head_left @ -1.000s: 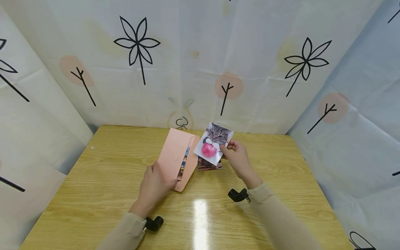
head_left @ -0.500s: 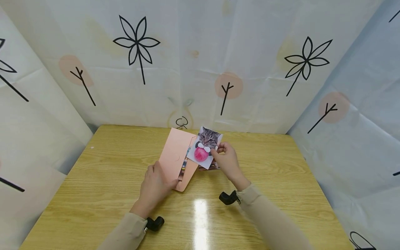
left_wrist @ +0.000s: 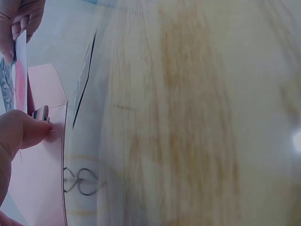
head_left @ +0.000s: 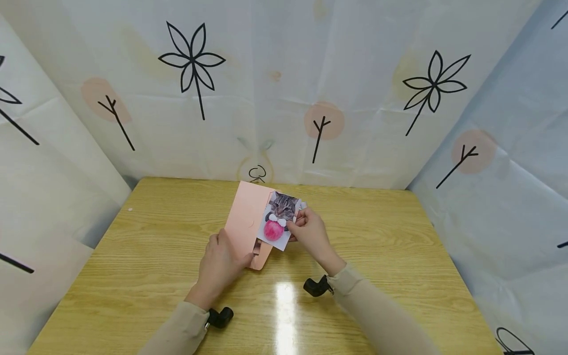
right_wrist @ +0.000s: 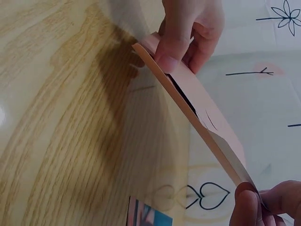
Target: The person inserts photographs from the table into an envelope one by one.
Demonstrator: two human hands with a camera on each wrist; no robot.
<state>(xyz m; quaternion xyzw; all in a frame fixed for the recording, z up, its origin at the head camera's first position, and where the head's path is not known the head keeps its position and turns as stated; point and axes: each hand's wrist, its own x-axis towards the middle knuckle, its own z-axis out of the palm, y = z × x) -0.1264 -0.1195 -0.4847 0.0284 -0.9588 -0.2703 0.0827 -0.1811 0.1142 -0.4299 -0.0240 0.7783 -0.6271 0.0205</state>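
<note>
My left hand (head_left: 222,261) grips a pink envelope (head_left: 244,212) by its lower part, thumb at the opening. The envelope's flap is folded out to the right. Between the thumb and fingers of my right hand (head_left: 312,239) is a photo card (head_left: 284,209) showing a cat and a pink ball. The card's left edge lies along the envelope's opening and covers much of the flap. In the left wrist view, part of another picture (left_wrist: 42,113) shows inside the opening, beside my left thumb. Seen from the right wrist, the card (right_wrist: 228,148) meets the envelope at a slant.
Another photo (right_wrist: 148,214) lies on the wooden table (head_left: 146,256), seen in the right wrist view and mostly hidden in the head view. A patterned white cloth (head_left: 266,98) hangs behind the table and along both sides.
My right hand has carried the cat card left and slightly down, from beside the envelope to over its flap and opening. The left hand and envelope have barely moved.
</note>
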